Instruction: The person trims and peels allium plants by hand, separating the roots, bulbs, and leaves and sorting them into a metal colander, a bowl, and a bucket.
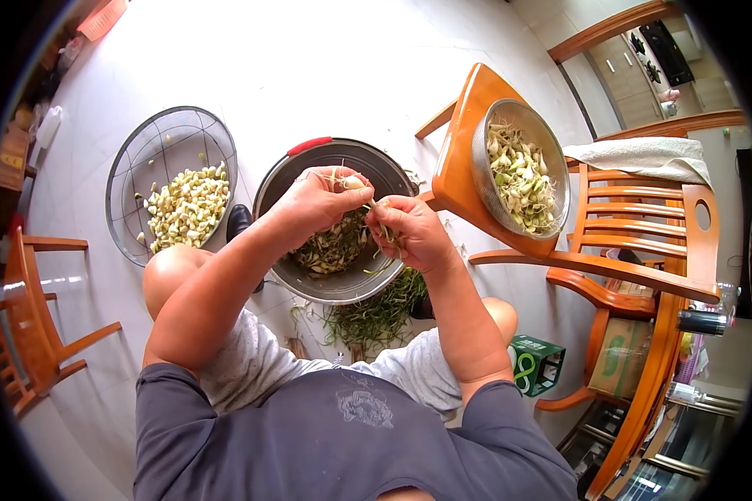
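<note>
Over a dark round basin point(368, 290) with a red handle, my left hand point(319, 200) is closed on a pale bulb point(355, 183) with thin roots. Close beside it, my right hand point(414, 231) pinches green stems point(388, 237) that hang from its fingers. Loose bulbs and trimmings point(336, 248) lie in the basin. At the left, a round mesh sieve point(135, 150) on the floor holds many pale peeled cloves point(190, 203). A metal colander point(482, 171) of untrimmed bulbs point(522, 178) stands on an orange wooden chair point(459, 171) at the right.
Cut green leaves point(376, 316) lie on the floor below the basin. A green box point(536, 366) is by the right knee. Another wooden chair point(46, 309) stands at the left, and a slatted chair point(635, 209) with a towel point(639, 156) is at the right.
</note>
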`<state>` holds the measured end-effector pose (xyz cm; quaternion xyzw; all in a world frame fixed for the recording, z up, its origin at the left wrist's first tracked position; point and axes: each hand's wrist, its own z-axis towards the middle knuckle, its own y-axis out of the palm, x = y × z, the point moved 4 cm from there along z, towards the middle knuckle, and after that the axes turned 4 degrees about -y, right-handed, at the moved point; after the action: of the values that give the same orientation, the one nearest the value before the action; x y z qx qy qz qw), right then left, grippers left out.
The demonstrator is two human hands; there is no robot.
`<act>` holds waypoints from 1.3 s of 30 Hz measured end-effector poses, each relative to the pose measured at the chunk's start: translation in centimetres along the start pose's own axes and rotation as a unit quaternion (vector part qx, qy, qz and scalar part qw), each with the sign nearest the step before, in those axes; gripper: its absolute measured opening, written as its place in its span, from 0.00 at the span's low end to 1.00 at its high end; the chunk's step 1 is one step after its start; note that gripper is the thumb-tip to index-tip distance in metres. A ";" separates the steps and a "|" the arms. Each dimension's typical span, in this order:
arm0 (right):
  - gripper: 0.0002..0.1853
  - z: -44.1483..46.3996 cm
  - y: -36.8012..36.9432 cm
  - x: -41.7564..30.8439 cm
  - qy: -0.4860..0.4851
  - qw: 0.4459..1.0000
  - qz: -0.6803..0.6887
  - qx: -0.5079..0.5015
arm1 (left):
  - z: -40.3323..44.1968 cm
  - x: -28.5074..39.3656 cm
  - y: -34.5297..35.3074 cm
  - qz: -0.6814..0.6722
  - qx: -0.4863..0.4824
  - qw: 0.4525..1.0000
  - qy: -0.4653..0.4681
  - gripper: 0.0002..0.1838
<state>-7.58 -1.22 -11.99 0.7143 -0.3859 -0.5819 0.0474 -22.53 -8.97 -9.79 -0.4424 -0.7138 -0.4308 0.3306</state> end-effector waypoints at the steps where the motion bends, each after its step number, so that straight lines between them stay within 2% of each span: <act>1: 0.08 0.0 0.1 0.0 -0.019 1.000 -0.015 0.002 | 0.0 -0.1 0.1 -0.013 0.007 1.000 -0.013 0.09; 4: 0.06 -0.9 1.5 -0.7 -0.089 0.980 -0.177 0.011 | 0.2 -0.2 -0.5 -0.079 0.047 0.993 -0.071 0.09; 5: 0.07 -1.6 2.8 -1.4 -0.116 0.955 -0.274 -0.015 | 0.4 -0.1 -0.8 -0.105 0.065 0.988 -0.094 0.09; 6: 0.07 -2.0 4.2 -1.6 -0.221 0.910 -0.347 -0.047 | 1.3 -0.3 -1.9 -0.148 0.090 0.980 -0.102 0.10; 8: 0.06 -2.4 5.2 -1.1 -0.224 0.894 -0.380 -0.074 | 2.0 0.6 -2.8 -0.208 0.036 0.974 -0.080 0.11; 10: 0.07 -2.3 4.4 0.4 -0.100 0.919 -0.375 -0.067 | 1.9 1.5 -2.6 -0.211 -0.003 0.974 -0.080 0.14; 14: 0.12 -2.7 3.6 1.9 -0.005 0.934 -0.350 -0.072 | 2.1 2.6 -1.2 -0.206 -0.063 0.974 -0.074 0.17; 16: 0.12 -3.0 3.0 2.6 0.016 0.935 -0.348 -0.068 | 2.2 3.7 -0.1 -0.202 -0.071 0.974 -0.075 0.18; 18: 0.12 -3.4 2.6 3.0 -0.022 0.933 -0.354 -0.061 | 2.7 4.9 1.6 -0.209 -0.065 0.972 -0.089 0.18; 23: 0.12 -4.8 2.1 2.4 -0.078 0.921 -0.377 -0.053 | 5.1 8.9 9.4 -0.116 -0.081 0.987 -0.072 0.17; 24: 0.13 -4.9 1.6 2.7 -0.115 0.921 -0.368 -0.052 | 5.9 9.6 11.2 -0.096 -0.085 0.989 -0.068 0.17; 28: 0.13 -5.8 1.1 1.9 -0.120 0.933 -0.336 -0.049 | 9.7 11.4 18.5 -0.011 -0.087 0.994 -0.062 0.17; 29: 0.13 -6.0 0.9 1.8 -0.132 0.931 -0.337 -0.043 | 11.0 11.4 20.0 0.025 -0.107 0.992 -0.054 0.21; 32: 0.13 -6.4 0.6 1.4 -0.145 0.926 -0.348 -0.039 | 13.1 11.3 24.6 0.129 -0.076 0.986 -0.073 0.25; 33: 0.13 -6.6 0.5 1.3 -0.143 0.924 -0.352 -0.040 | 14.5 10.7 25.3 0.173 -0.053 0.983 -0.014 0.33; 36: 0.13 -7.5 0.6 0.8 -0.142 0.924 -0.354 -0.039 | 18.8 9.9 25.5 0.394 0.012 0.919 0.008 0.42; 37: 0.12 -7.6 0.5 1.0 -0.146 0.925 -0.349 -0.036 | 19.1 9.7 25.6 0.408 0.001 0.913 0.011 0.49; 39: 0.14 -7.9 0.4 0.9 -0.159 0.924 -0.346 -0.039 | 18.5 10.1 26.0 0.423 -0.020 0.906 0.026 0.52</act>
<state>-0.92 -5.11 -9.99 0.6989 -0.0942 -0.6828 -0.1909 -4.32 17.48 -0.35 -0.6981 -0.4421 -0.2761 0.4909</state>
